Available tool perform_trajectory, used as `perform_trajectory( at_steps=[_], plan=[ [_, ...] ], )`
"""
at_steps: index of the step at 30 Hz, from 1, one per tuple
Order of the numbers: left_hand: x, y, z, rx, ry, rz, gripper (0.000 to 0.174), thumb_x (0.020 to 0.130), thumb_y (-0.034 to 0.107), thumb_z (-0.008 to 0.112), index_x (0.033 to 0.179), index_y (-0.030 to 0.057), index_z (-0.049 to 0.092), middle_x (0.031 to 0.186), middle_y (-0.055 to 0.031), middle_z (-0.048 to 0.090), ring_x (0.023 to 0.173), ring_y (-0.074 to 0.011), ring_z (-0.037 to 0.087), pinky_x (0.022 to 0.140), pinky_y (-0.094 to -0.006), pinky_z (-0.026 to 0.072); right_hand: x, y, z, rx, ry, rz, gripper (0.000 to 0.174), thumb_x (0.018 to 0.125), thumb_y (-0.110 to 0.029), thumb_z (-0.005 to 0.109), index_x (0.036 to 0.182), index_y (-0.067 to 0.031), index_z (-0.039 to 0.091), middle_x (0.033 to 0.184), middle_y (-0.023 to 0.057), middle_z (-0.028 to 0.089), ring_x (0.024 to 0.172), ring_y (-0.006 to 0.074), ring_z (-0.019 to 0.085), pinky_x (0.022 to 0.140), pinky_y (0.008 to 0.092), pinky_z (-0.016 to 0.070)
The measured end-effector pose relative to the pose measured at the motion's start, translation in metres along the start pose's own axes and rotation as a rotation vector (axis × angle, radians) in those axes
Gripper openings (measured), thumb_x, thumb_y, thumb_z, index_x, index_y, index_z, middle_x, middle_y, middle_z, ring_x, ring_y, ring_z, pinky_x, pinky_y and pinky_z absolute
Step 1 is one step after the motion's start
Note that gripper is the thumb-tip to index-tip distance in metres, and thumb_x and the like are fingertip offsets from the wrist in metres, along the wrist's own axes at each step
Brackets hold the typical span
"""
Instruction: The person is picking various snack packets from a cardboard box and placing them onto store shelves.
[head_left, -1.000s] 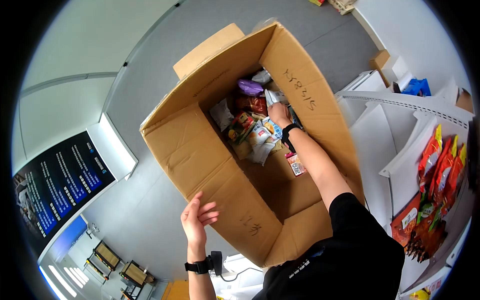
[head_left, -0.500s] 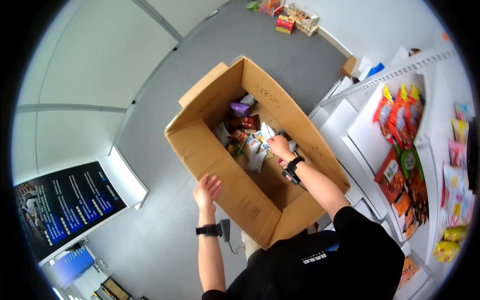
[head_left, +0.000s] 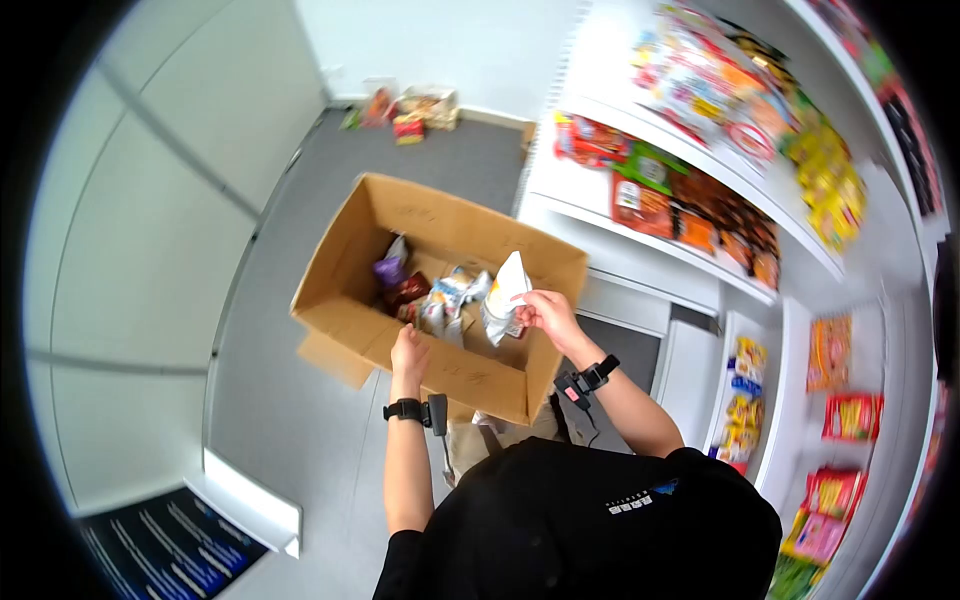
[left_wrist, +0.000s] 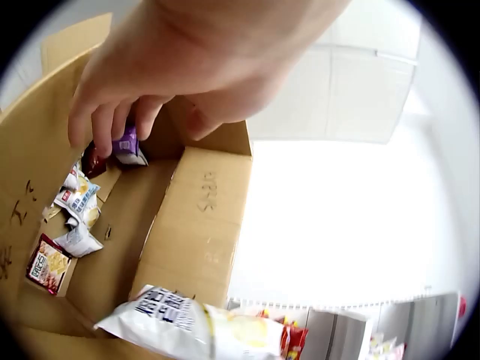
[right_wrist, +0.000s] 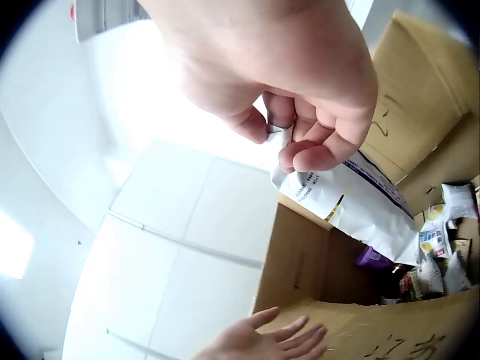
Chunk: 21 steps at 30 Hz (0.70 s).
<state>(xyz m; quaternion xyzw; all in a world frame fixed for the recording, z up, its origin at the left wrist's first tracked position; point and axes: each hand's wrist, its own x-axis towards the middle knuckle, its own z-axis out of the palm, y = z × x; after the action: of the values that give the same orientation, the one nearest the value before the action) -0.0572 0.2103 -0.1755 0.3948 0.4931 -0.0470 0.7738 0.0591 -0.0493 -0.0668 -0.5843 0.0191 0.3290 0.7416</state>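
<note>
My right hand [head_left: 550,312] pinches the corner of a white snack bag [head_left: 505,302] and holds it over the right end of a large cardboard box [head_left: 470,378]. In the right wrist view, the bag [right_wrist: 360,210] hangs slantwise from thumb and fingers. My left hand [head_left: 408,352] is at the box's near side, its fingers loose and holding nothing; the left wrist view shows this hand [left_wrist: 180,75] above the box opening. Inside the box lie a purple packet [left_wrist: 126,142], several white packets [left_wrist: 79,199] and a small red-and-white carton [left_wrist: 49,264].
White shelves [head_left: 625,250] stocked with bagged snacks stand along the right. Small boxes and packages [head_left: 428,105] sit on the floor by the far wall. White panels [head_left: 130,250] rise on the left, with a dark text board [head_left: 160,550] at lower left.
My right hand has lifted the white bag from inside the box to above its rim. The head view has turned right, bringing more of the shelves into sight. My left hand remains beside the box.
</note>
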Motion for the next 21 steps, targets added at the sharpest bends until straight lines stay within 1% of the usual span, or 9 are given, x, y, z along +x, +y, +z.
perform_trajectory(
  at_steps=[1,5,6,7,9,10,14,18,21],
  plan=[
    [-0.023,0.007,0.015,0.104,-0.125,-0.003,0.079,0.084,0.054,0.049,0.141,0.004,0.027,0.144,-0.0139,0.032,0.129,-0.0319,0.035,0.104,-0.052,0.0252,-0.021,-0.007,-0.004,0.07,0.014,-0.015,0.024,0.089,-0.015,0.051,0.096,0.0042,0.063,0.074,0.0037,0.058,0.062,0.009,0.051,0.059,0.0213,0.044],
    [-0.062,-0.006,0.071,0.327,-0.526,0.019,0.084,0.082,0.062,0.052,0.141,0.0053,0.03,0.142,-0.0138,0.035,0.127,-0.031,0.038,0.1,-0.0525,0.0313,-0.107,-0.03,-0.02,0.353,0.07,-0.092,0.022,0.089,-0.016,0.05,0.093,0.003,0.061,0.074,0.0047,0.057,0.062,0.0106,0.048,0.06,0.0244,0.0427],
    [-0.073,-0.014,0.087,0.345,-0.585,-0.007,0.092,0.079,0.063,0.057,0.142,0.004,0.025,0.142,-0.0183,0.034,0.126,-0.0339,0.037,0.102,-0.0529,0.0286,-0.126,-0.029,-0.026,0.415,0.07,-0.116,0.021,0.089,-0.016,0.05,0.092,0.0023,0.06,0.074,0.0046,0.056,0.062,0.0107,0.048,0.061,0.0244,0.0421],
    [-0.088,-0.02,0.103,0.395,-0.639,-0.034,0.08,0.084,0.059,0.053,0.14,0.0061,0.032,0.137,-0.0146,0.041,0.123,-0.0297,0.043,0.1,-0.0494,0.0338,-0.143,-0.029,-0.034,0.474,0.064,-0.141,0.021,0.09,-0.016,0.05,0.092,0.0017,0.06,0.074,0.0045,0.055,0.062,0.0108,0.047,0.061,0.0245,0.0415],
    [-0.129,-0.035,0.133,0.393,-0.929,-0.065,0.063,0.09,0.053,0.047,0.134,0.008,0.041,0.129,-0.0107,0.051,0.115,-0.0246,0.051,0.096,-0.044,0.0409,-0.176,-0.021,-0.055,0.582,0.058,-0.205,0.02,0.09,-0.017,0.05,0.09,0.0001,0.06,0.073,0.0039,0.053,0.063,0.0111,0.046,0.062,0.0247,0.0399],
    [-0.131,-0.052,0.143,0.36,-0.997,-0.118,0.051,0.094,0.047,0.042,0.129,0.0093,0.047,0.122,-0.0069,0.057,0.108,-0.0209,0.056,0.091,-0.0396,0.0451,-0.197,-0.023,-0.059,0.606,0.092,-0.228,0.021,0.09,-0.02,0.05,0.087,-0.001,0.059,0.071,0.0032,0.05,0.063,0.0116,0.044,0.062,0.025,0.038],
    [-0.177,-0.11,0.182,0.46,-1.193,-0.18,0.048,0.094,0.038,0.047,0.13,0.0072,0.042,0.118,-0.0064,0.057,0.103,-0.0181,0.059,0.086,-0.0365,0.0506,-0.274,0.0,-0.114,0.767,0.229,-0.394,0.023,0.089,-0.022,0.05,0.086,-0.0012,0.059,0.069,0.0029,0.047,0.063,0.0133,0.042,0.062,0.0262,0.0361],
    [-0.233,-0.179,0.217,0.568,-1.267,-0.246,0.051,0.09,0.028,0.057,0.132,0.0065,0.038,0.115,-0.0076,0.057,0.101,-0.0181,0.06,0.084,-0.0335,0.0505,-0.373,0.03,-0.154,0.876,0.43,-0.486,0.02,0.087,-0.021,0.052,0.083,-0.0021,0.057,0.069,0.0041,0.047,0.064,0.0142,0.041,0.062,0.0279,0.036],
    [-0.281,-0.24,0.236,0.509,-1.3,-0.314,0.053,0.09,0.024,0.058,0.134,0.0063,0.034,0.122,-0.008,0.053,0.107,-0.0194,0.056,0.09,-0.0363,0.0463,-0.451,0.066,-0.187,0.941,0.537,-0.588,0.019,0.086,-0.021,0.052,0.081,-0.0026,0.055,0.069,0.0043,0.047,0.065,0.0143,0.043,0.063,0.0276,0.0368]
  ],
)
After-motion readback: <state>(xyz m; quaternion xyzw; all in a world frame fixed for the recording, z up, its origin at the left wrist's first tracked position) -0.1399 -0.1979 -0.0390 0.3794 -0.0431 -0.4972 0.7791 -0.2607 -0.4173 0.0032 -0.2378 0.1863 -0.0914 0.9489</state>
